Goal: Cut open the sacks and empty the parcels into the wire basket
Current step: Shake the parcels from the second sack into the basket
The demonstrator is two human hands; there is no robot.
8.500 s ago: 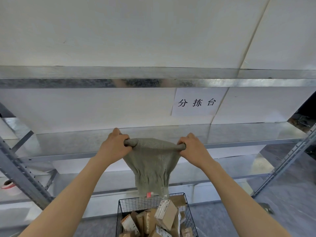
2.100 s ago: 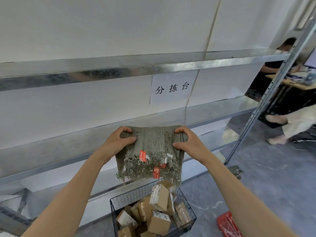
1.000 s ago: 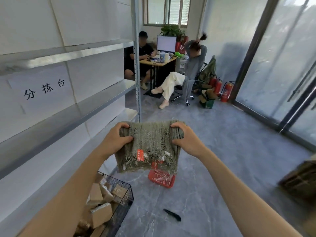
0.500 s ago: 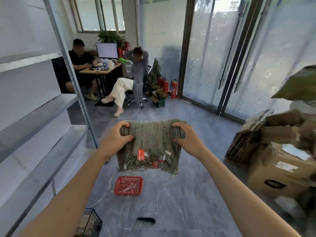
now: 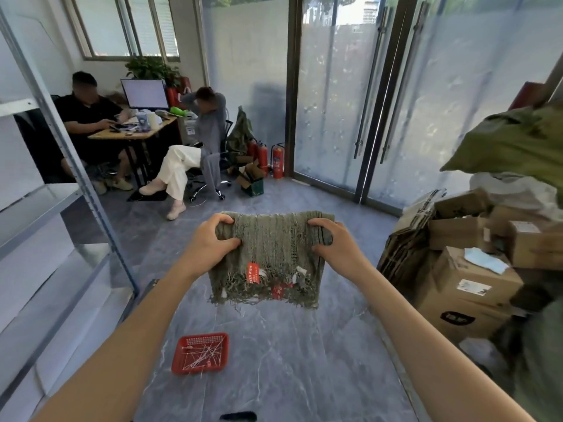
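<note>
Head view: you hold the flat, folded sack [image 5: 271,254] out in front of you, above the floor [image 5: 304,360]. Your left hand [image 5: 210,242] grips its left edge and your right hand [image 5: 333,243] its right edge, fingers [image 5: 320,222] curled over the top fold. The wire basket is out of shot. Frayed threads and red tags [image 5: 253,272] dangle from the lower edge; let go of one side and the fold will likely drop open and trail. A red tray [image 5: 199,354] and a dark tool [image 5: 238,416], perhaps the cutter, lie just ahead; step blindly and you could tread on either. The full sack [image 5: 518,141] perched on the cardboard boxes [image 5: 469,278] could slide if tugged carelessly.
</note>
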